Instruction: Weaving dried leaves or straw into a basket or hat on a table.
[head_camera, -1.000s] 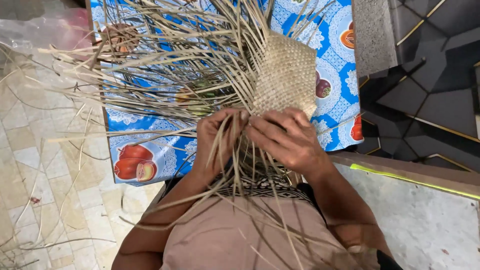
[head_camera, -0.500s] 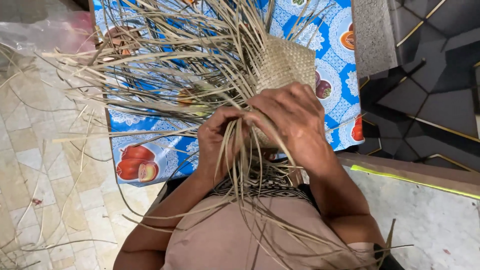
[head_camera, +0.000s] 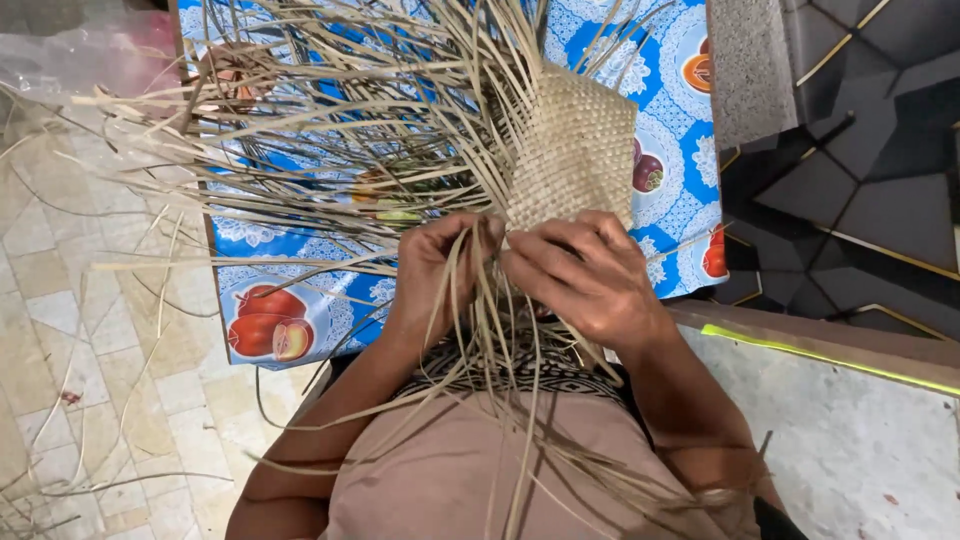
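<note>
Tiles (head_camera: 70, 300) of pale beige stone fill the left of what we see, with stray dry strips lying across them. Next comes the tabletop, covered by a blue cloth (head_camera: 290, 250) printed with white lace shapes and red fruit. Over it spreads a fan of loose strips (head_camera: 330, 150), long, flat, thin and straw-coloured, pointing out to the left and upward in a tangle.

We find the left hand (head_camera: 435, 270) at the near edge of that fan, wrist bent, fingers curled and pinching a few of the strips that run down between the two hands. Just right of it, almost touching, the right hand (head_camera: 585, 280) lies palm down with knuckles raised, its fingers clenched on strips at the lower edge of the woven mat (head_camera: 575, 150). The mat sits directly above the right-hand fingers and touches them; it is a tight, matte, checkered panel, roughly rectangular and tilted. More strips hang down over a patterned black-and-white garment and a tan one. Both forearms rise from the bottom of the view and converge. At far right lies a dark floor (head_camera: 860, 180) with gold lines.
</note>
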